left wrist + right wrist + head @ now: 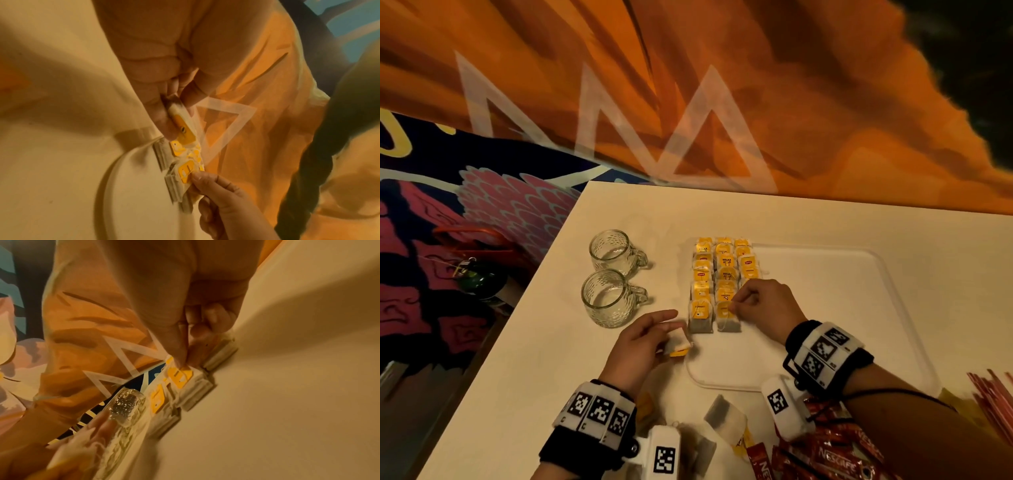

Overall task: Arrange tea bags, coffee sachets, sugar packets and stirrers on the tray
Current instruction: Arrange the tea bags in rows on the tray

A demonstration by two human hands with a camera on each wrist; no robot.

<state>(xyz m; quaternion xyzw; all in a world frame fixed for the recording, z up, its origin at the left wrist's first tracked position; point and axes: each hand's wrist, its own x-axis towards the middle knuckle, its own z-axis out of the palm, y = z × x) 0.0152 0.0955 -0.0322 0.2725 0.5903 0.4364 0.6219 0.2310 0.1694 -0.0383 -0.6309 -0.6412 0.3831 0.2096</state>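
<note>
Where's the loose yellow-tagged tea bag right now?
Head view: the yellow-tagged tea bag is pinched in the left hand, just off the white tray's near-left corner.

My left hand [640,337] sits near and to the left, palm turned inward, index finger stretched out toward the far side while thumb and the other fingers curl and pinch. My right hand [760,305] is farther out and to the right, knuckles up, its fingers [180,352] curled down with thumb and forefinger pinched at their tips. Both wrists wear black bands with white marker blocks.
</note>
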